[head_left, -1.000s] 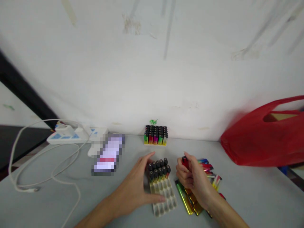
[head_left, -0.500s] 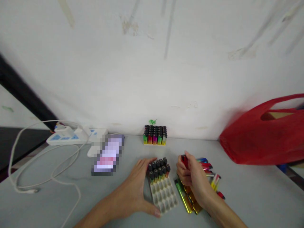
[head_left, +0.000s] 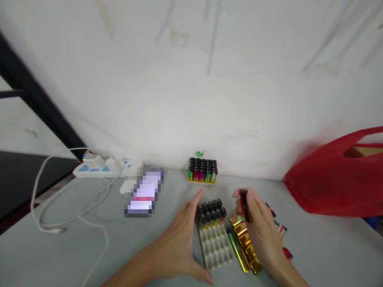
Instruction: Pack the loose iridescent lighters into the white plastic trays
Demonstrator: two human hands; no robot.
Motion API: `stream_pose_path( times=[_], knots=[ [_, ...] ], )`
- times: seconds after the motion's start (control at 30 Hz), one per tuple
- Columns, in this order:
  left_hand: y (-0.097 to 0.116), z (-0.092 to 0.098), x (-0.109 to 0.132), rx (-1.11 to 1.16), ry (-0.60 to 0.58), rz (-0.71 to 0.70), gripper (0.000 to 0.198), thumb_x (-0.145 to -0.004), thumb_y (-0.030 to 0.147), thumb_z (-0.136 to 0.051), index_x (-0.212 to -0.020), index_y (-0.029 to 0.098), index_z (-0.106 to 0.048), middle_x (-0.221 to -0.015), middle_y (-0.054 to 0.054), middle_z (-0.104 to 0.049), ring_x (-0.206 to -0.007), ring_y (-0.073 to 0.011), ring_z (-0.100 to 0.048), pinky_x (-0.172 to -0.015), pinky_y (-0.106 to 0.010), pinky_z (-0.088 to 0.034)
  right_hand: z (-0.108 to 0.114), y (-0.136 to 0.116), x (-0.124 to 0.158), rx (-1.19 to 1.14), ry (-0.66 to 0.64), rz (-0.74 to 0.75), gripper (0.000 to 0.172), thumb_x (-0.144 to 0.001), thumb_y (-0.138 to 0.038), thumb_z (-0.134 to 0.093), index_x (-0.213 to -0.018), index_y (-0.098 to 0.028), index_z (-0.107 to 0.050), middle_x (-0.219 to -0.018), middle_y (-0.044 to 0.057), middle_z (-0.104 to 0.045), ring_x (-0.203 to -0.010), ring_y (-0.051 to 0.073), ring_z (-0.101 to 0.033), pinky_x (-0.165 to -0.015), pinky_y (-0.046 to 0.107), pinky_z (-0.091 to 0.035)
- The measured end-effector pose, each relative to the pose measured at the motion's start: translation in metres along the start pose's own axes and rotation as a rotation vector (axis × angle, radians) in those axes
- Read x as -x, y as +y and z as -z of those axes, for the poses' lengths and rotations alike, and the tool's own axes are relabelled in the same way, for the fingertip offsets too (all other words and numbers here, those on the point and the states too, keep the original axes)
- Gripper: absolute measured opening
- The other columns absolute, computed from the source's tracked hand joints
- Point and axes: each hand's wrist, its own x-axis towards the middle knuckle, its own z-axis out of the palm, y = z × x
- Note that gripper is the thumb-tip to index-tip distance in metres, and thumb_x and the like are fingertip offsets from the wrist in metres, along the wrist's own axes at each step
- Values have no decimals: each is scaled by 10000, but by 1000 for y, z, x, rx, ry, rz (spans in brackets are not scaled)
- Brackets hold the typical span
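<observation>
My left hand (head_left: 176,247) lies against the left side of a white slotted tray (head_left: 218,251), fingers spread, thumb at its near corner. The far rows of the tray hold several upright lighters (head_left: 210,213) with black tops. My right hand (head_left: 259,235) is closed on a red lighter (head_left: 244,205), held upright just right of the tray. Under that hand lies a pile of loose lighters (head_left: 245,247), gold, green and red, flat on the grey table.
A full tray of lighters (head_left: 202,170) stands by the wall. A phone (head_left: 145,192) lies to the left, with a white power strip (head_left: 98,169) and cable (head_left: 60,207) beyond. A red plastic bag (head_left: 338,179) sits at the right.
My right hand has turned the red lighter upright and brought it a little closer to the tray. The left hand stays against the tray. The view has shifted slightly.
</observation>
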Motion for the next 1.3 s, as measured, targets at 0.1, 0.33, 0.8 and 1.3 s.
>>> stream_pose_path(
  times=[0.1, 0.33, 0.8, 1.3],
  knots=[
    [-1, 0, -1, -10, 10, -1, 1748, -560, 524, -1076, -1778, 260, 149, -1848, -234, -124, -1692, -483, -212, -1380, -667, -215, 5, -6, 6, 258, -24, 263, 353, -1143, -539, -522, -1087, -261, -731, -942, 31, -668, -865, 194, -635, -736, 274, -517],
    [-5, 10, -2, 54, -36, -65, 1725, -587, 321, -1088, -1767, 343, 170, -1862, -148, -115, -1700, -421, -239, -1398, -566, -229, 2, -2, 22, 617, -485, 595, 198, -1087, -424, -701, -1224, -288, -745, -879, -6, -736, -727, 178, -690, -691, 302, -504],
    [-8, 13, 1, 71, -69, -79, 1651, -621, 285, -1064, -1785, 320, 107, -1881, -145, -54, -1720, -449, -145, -1404, -599, -176, -1, 5, 20, 825, -548, 665, 257, -1118, -447, -653, -1275, -262, -739, -1126, 41, -860, -908, 214, -824, -787, 324, -572],
    [-5, 8, -3, 123, 3, 31, 1257, -880, 361, -907, -1783, 316, -34, -1859, -139, -206, -1704, -387, -258, -1404, -628, -186, -6, 2, 23, 785, -528, 602, 169, -1149, -299, -580, -1286, -276, -677, -1061, 12, -828, -894, 214, -800, -781, 334, -512]
  ],
)
